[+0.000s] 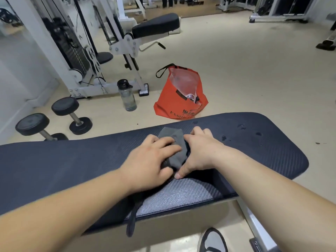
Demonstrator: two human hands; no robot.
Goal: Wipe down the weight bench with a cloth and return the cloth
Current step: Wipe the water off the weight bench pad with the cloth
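Both hands press a grey cloth [173,148] onto the weight bench [72,160], about midway between its far and near edges and toward its right end. The left hand [151,159] lies flat on the cloth's left part, fingers [163,144] spread slightly and laid over the fabric rather than closed around it. The right hand [198,151] covers the cloth's right side, its fingers bent down onto the pad past the fold, the thumb [179,174] stretched toward the near edge and touching the bench. The cloth is soft and bunched, one flat corner showing beyond the knuckles toward the far edge. The bench pad is dark, with a fine ribbed weave and rounded corners; a few water droplets [241,127] sit near its far right corner. A dark strap [131,222] hangs over the near edge. On the pale floor beyond the far edge lie an orange bag [163,106] of thin crinkled material, a clear water bottle [127,96] with a black cap, and two black dumbbells [71,115] with metal bars.
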